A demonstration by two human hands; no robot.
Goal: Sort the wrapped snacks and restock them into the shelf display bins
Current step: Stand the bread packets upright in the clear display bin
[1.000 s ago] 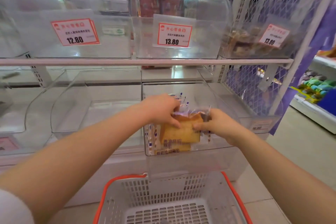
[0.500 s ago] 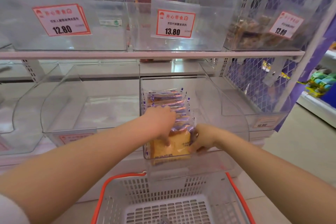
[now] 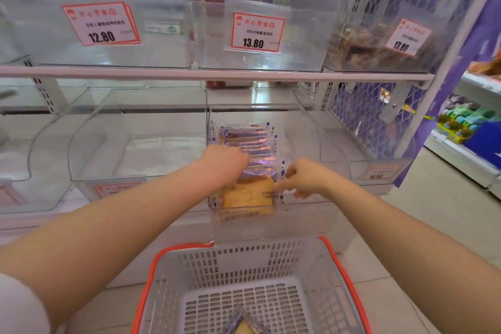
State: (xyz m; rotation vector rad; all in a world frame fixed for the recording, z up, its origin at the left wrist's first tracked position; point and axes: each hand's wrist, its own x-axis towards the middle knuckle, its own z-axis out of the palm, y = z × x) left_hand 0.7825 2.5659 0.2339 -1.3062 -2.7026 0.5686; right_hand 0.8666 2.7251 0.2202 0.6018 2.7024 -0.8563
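A row of wrapped snacks [image 3: 245,138], yellow cake in clear wrappers with blue trim, stands on edge in the clear middle bin [image 3: 309,144] of the lower shelf. The front wrapped snack [image 3: 250,195] stands at the bin's front wall. My left hand [image 3: 225,165] reaches down from above, its fingers curled over this packet's top left edge. My right hand [image 3: 306,177] is just right of the packet, fingers loosely extended, the index fingertip touching the wrapper's right edge. One more wrapped snack [image 3: 244,327] lies in the grey basket [image 3: 244,260] with an orange rim, below my arms.
Clear bins [image 3: 135,144] stand left and right of the filled one on the lower shelf. The upper shelf [image 3: 217,74] carries bins with price tags 12.80 and 13.80; the right one holds brown snacks [image 3: 360,46]. A mesh panel and another aisle's shelf lie to the right.
The front packet went from held up over the bin to standing at the bin's front. My right hand has let go of it and drawn slightly right.
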